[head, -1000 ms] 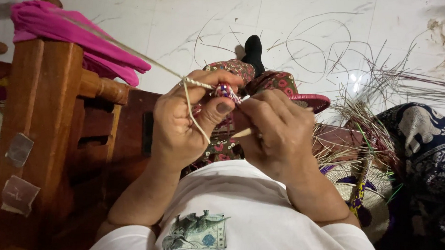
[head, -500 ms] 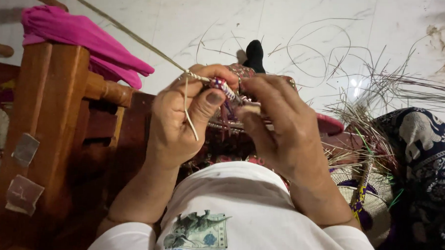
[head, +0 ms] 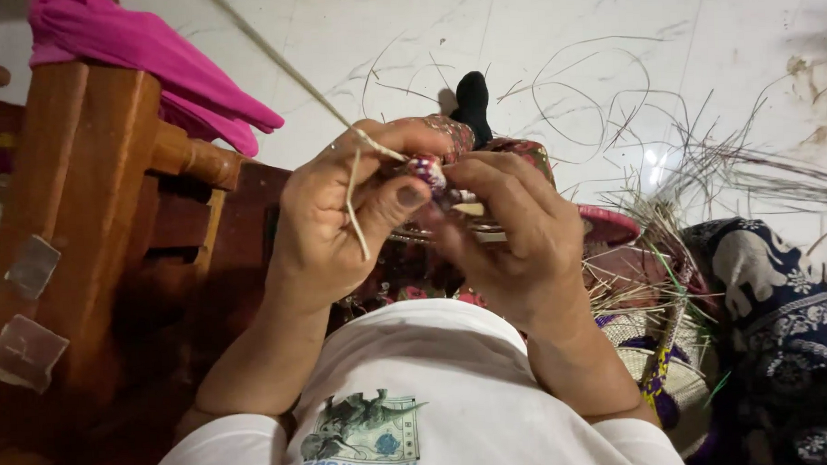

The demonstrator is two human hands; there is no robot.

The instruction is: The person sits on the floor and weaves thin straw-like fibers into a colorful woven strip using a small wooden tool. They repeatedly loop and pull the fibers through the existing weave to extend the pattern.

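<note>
My left hand [head: 340,217] and my right hand [head: 514,238] meet close together in front of my chest. Between their fingertips is a small woven piece [head: 428,171] with purple and white strands. The left thumb and fingers pinch it, and a pale straw strand [head: 289,67] runs from there up to the upper left, with a short end hanging over the left palm. My right hand's fingers curl over the piece from the right and hide most of it. A pale stick tip [head: 472,208] shows under the right fingers.
A wooden chair frame [head: 92,207] with a pink cloth [head: 142,59] stands at the left. Loose straw fibres [head: 704,167] lie scattered on the white floor. A woven basket [head: 656,361] and dark patterned fabric [head: 773,302] sit at the right. A black-socked foot [head: 471,102] is beyond the hands.
Both hands have shifted slightly and turned the small woven piece; the right fingers now cover more of it. The straw strand stays taut toward the upper left.
</note>
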